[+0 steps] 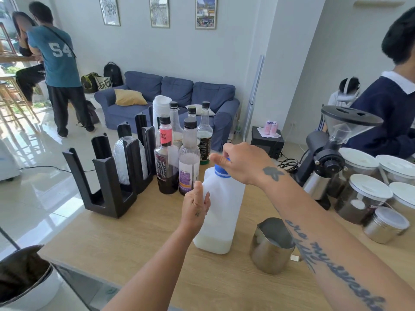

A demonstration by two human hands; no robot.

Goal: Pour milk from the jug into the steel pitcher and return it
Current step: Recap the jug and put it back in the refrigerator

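A translucent plastic milk jug (224, 209) stands upright on the wooden counter (143, 250), with a little milk left at its bottom. My left hand (195, 207) grips its left side by the handle. Over the top of the jug, my right hand (241, 162) curls around the blue cap (221, 172). The steel pitcher (270, 245) stands just right of the jug, partly behind my right forearm, with milk inside.
Several syrup bottles (177, 162) and a black cup-and-lid holder (116, 173) stand behind the jug. A coffee grinder (330, 153), lidded jars (363, 196) and a steel canister (385, 224) crowd the right. A person in navy stands at far right.
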